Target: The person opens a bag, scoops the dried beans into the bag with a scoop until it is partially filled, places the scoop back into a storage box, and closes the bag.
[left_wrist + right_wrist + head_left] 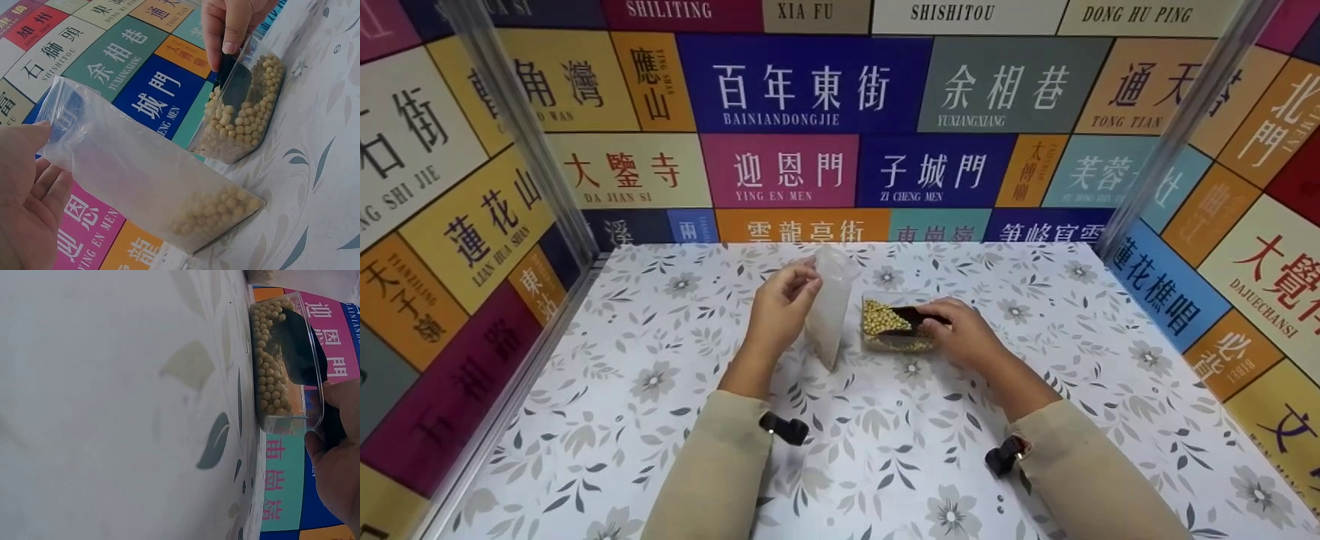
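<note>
My left hand (785,300) pinches the top edge of a translucent zip bag (124,152), which stands on the table with round beige soybeans (216,211) in its bottom corner. To its right sits a clear plastic box (900,344) part filled with more soybeans (271,382). My right hand (960,334) grips the handle of a black scoop (298,346). The scoop's blade reaches down into the box among the beans, and its tip is partly hidden by them.
The table wears a white cloth (660,450) printed with grey leaves and flowers. Behind it and on both sides rise panels (802,86) covered in coloured street-name signs. Metal posts (529,135) stand at the back corners.
</note>
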Tool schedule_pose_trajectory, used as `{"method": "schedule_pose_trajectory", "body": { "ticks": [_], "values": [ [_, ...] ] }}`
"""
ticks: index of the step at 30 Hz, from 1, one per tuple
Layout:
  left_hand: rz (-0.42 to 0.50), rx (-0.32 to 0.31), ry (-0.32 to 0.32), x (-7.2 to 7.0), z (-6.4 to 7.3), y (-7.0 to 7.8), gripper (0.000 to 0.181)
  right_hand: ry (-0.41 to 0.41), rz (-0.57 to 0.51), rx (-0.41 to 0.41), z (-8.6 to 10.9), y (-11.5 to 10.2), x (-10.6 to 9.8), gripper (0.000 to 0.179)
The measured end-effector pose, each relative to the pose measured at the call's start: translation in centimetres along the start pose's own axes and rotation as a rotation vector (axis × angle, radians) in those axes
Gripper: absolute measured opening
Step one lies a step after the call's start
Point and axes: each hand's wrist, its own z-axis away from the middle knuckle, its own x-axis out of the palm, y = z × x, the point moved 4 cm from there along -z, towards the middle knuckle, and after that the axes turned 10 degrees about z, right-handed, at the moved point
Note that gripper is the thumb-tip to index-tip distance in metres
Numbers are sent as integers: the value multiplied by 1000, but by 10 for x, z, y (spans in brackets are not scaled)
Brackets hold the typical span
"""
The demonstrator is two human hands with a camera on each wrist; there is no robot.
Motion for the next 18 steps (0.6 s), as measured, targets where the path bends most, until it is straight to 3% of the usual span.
{"method": "schedule_pose_trajectory", "body": {
  "ticks": [9,18],
  "values": [
    [20,21,-1,0,-1,0,8,68,-64,-1,6,9,-10,36],
    [4,27,-3,1,-1,0,9,77,-186,81,12,24,-16,37]
  ]
}}
